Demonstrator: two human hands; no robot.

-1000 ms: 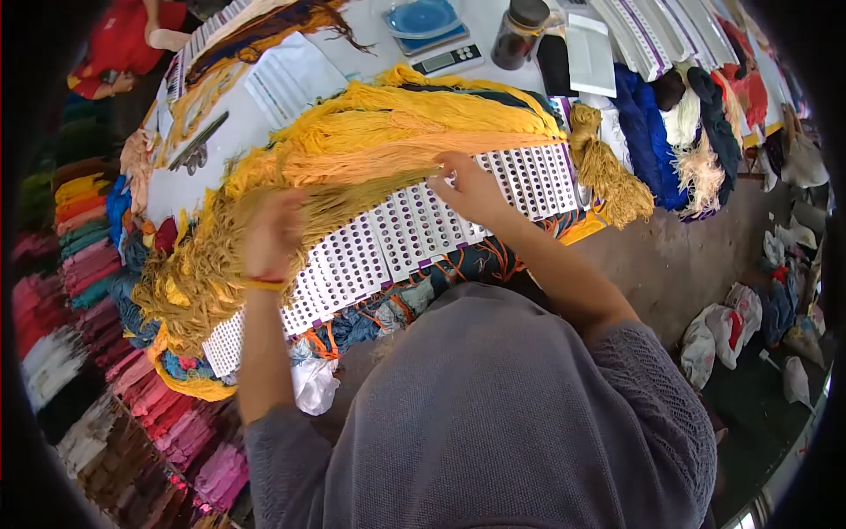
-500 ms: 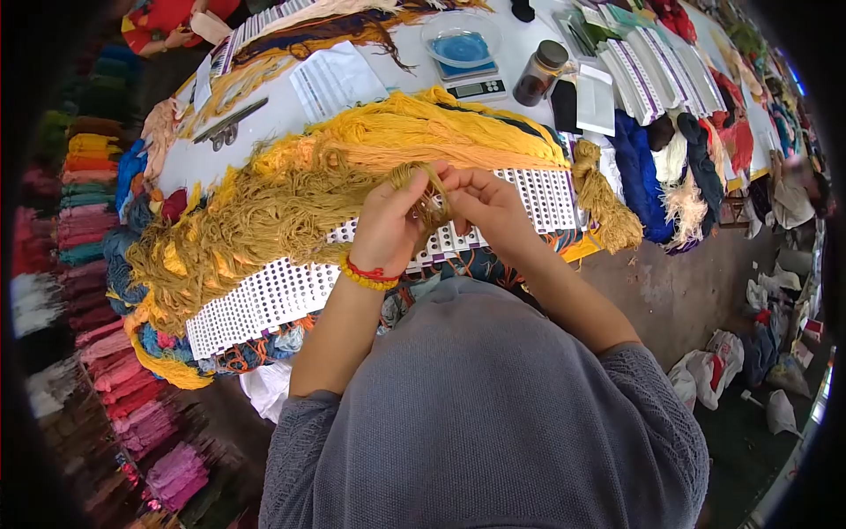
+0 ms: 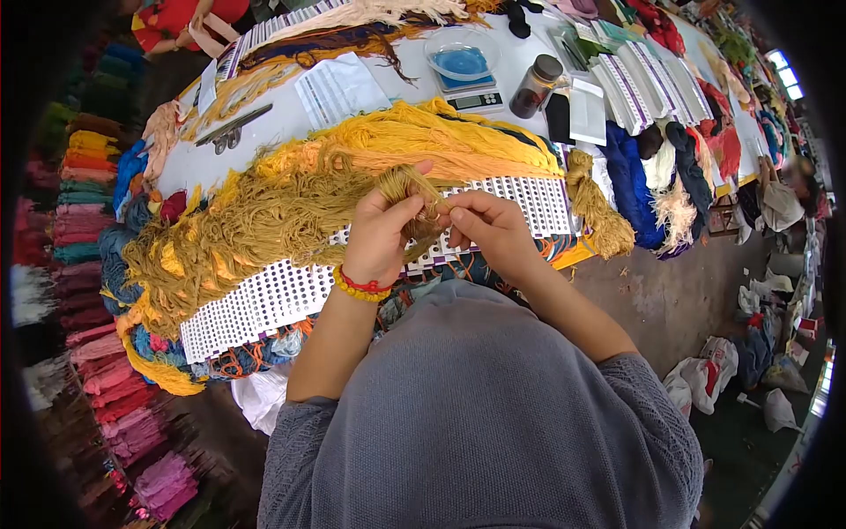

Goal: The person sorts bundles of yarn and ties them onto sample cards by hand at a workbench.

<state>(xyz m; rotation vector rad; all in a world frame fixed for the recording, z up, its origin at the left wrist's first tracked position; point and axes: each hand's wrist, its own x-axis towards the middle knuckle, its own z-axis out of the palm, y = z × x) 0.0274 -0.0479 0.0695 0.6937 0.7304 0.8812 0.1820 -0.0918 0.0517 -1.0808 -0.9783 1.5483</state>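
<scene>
Olive-gold yarn (image 3: 399,183) is looped in a coil around the curled left fingers (image 3: 403,212); its drawn strands are pinched by the right fingers (image 3: 470,222), their long axis directed crosswise, slanting down rightward.

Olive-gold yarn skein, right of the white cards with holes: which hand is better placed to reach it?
Right, probably: the left hand, farther away, holds an olive yarn coil; the right hand is nearer the skein, though its fingertips pinch the coil.
</scene>
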